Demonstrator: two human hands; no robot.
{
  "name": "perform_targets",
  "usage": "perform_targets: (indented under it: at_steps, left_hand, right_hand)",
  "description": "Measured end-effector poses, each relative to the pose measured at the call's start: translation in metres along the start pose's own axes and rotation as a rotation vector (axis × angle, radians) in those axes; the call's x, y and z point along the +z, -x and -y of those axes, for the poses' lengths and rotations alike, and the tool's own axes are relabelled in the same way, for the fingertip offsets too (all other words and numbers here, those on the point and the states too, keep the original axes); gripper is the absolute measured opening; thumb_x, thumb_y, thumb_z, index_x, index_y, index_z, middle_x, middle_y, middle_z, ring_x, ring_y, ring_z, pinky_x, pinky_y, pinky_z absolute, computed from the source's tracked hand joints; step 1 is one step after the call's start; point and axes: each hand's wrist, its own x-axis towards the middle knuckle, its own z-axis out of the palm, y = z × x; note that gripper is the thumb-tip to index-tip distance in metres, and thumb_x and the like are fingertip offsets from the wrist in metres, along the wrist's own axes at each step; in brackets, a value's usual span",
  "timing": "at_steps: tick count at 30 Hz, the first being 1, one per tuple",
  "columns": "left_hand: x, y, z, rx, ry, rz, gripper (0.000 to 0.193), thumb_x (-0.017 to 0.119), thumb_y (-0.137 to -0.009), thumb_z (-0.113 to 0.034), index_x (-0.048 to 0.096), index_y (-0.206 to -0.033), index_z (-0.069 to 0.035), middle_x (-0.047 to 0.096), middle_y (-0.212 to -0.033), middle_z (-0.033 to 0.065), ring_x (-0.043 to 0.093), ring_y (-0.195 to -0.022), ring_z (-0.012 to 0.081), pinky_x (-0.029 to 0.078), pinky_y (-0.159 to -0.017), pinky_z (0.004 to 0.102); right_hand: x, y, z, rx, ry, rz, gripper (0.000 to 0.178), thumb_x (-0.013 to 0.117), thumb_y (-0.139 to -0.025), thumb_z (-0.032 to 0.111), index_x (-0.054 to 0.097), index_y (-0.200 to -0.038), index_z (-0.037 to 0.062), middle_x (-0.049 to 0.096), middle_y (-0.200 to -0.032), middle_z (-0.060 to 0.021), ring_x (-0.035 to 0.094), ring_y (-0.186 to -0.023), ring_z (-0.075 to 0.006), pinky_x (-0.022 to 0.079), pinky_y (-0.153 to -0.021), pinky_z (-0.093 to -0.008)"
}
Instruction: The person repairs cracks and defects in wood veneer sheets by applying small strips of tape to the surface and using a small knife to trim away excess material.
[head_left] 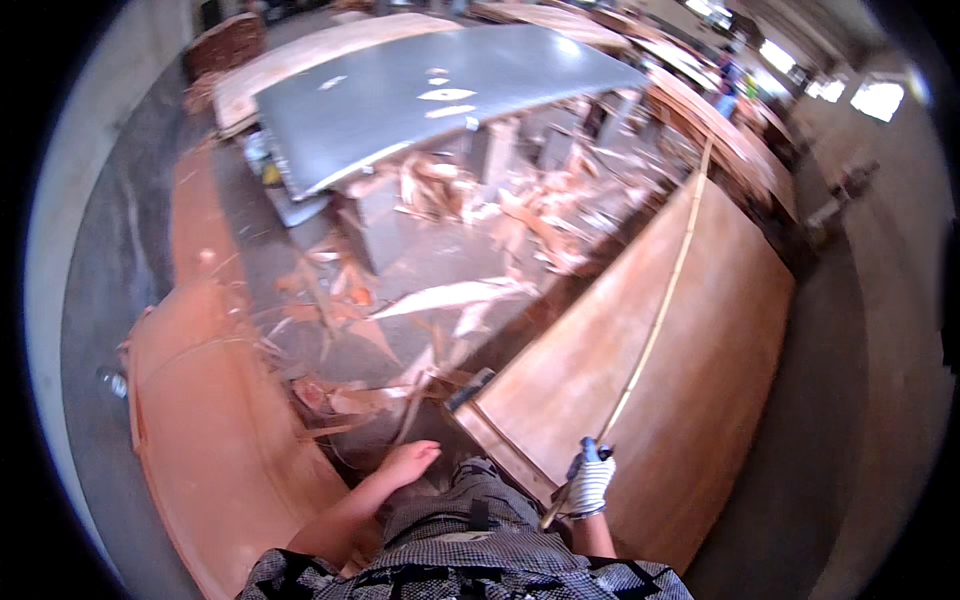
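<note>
A white glove with dark stripes and a blue finger area covers my right hand (590, 480), which is closed around the near part of a long, thin, pale yellow stick (655, 335). The stick runs away from me over a stack of wood veneer sheets (560, 400), its far end near the stack's far edge. Bare and holding nothing, my left hand (410, 463) hangs in front of me with loosely bent fingers. It is between that stack and a reddish pile of veneer sheets (220, 430) on the left.
Torn veneer scraps (450, 295) litter the floor ahead. Beyond them stands a table with a shiny grey top (440, 95), a few pale pieces lying on it. More veneer stacks (730, 140) lie farther off, with a person (727, 80) beside them. A clear bottle (112, 381) is at far left.
</note>
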Motion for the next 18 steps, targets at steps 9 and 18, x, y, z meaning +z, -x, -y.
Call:
perform_targets:
  at_steps: [9,18]
  left_hand:
    - [-0.143,-0.112,-0.051,0.257,0.146,0.12,0.038,0.047,-0.089,-0.029,0.049,-0.119,-0.005,0.059,-0.107,0.0141,0.058,-0.099,0.0231,0.044,-0.085,0.0314]
    - [-0.356,-0.157,-0.036,0.196,0.726,-0.267,0.046,0.044,-0.091,-0.03,0.036,-0.129,-0.006,0.057,-0.089,0.0076,0.054,-0.08,0.0148,0.043,-0.072,0.0273]
  right_hand:
    - [0.27,-0.098,0.058,-0.121,0.037,0.264,0.021,0.063,-0.079,0.02,0.048,-0.065,0.0134,0.035,-0.044,0.0052,0.031,-0.032,-0.0063,0.025,-0.031,-0.0211]
    - [0.599,0.002,-0.039,-0.087,0.141,0.783,0.019,0.057,-0.085,0.023,0.048,-0.077,0.0084,0.042,-0.054,0.0033,0.037,-0.041,-0.0065,0.031,-0.036,-0.0227]
